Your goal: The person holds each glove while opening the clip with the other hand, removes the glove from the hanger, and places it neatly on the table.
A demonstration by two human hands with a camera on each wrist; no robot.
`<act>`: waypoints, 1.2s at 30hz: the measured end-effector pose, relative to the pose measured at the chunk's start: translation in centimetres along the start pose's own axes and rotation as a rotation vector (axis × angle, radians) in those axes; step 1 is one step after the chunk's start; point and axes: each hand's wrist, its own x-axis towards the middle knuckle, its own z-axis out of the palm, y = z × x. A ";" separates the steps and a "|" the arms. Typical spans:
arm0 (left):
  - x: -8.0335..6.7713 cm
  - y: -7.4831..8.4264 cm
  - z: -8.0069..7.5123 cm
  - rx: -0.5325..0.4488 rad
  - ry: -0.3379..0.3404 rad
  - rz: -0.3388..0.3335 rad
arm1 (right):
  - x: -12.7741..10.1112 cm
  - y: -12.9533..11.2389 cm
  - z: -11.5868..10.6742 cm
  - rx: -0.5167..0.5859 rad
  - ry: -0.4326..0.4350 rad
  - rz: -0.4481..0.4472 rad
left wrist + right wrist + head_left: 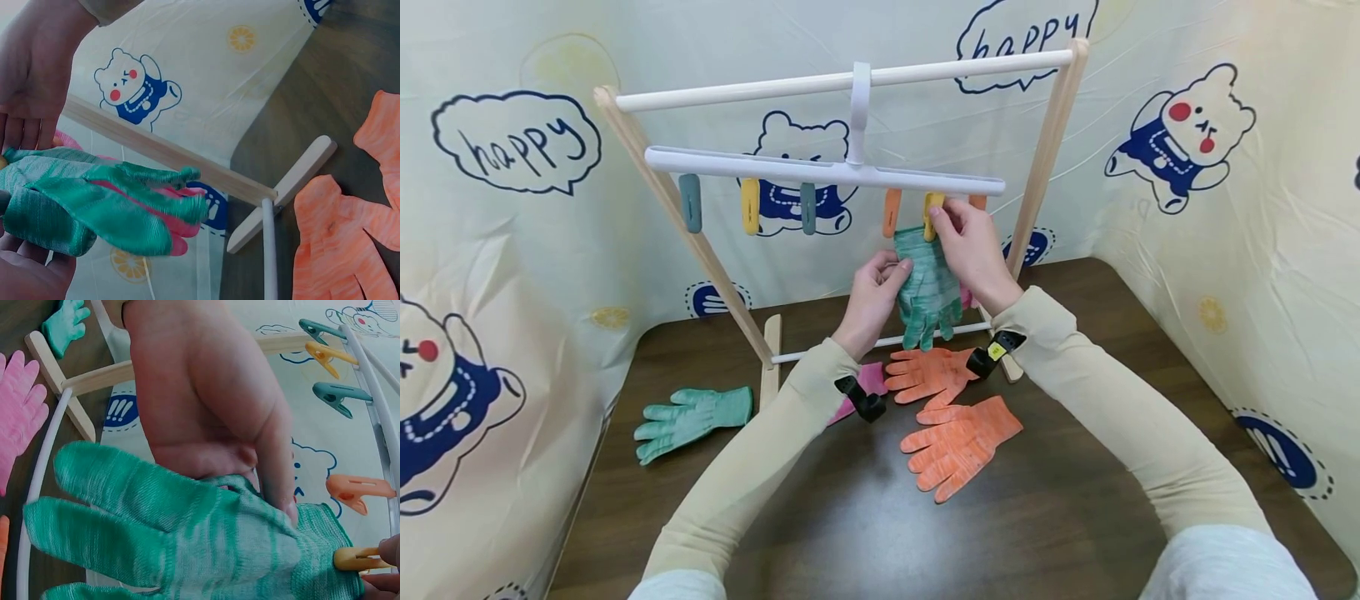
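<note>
A green glove (928, 283) hangs cuff-up under the white clip hanger (820, 171) on the wooden rack (1048, 142). My right hand (942, 212) pinches the yellow clip (932, 215) at the glove's cuff. In the right wrist view that yellow clip (353, 558) sits on the cuff of the green glove (187, 544). Its left edge is held between the thumb and fingers of my left hand (898, 271). A pink glove (181, 240) shows just behind the green glove (94, 200) in the left wrist view.
On the dark table (1075, 500) lie a second green glove (692, 415) at the left, a pink glove (871, 379) under my left wrist, and two orange gloves (958, 442) in the middle. Other clips (750, 204) hang along the hanger. Printed sheets wall the sides.
</note>
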 end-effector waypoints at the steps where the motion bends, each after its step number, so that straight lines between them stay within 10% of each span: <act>1: 0.0 0.0 0.0 0.006 -0.001 -0.005 | 0.0 0.0 0.0 0.003 0.004 -0.004; 36: -0.4 -0.2 -0.3 0.076 -0.003 0.009 | -0.1 -0.2 0.8 0.343 0.066 0.133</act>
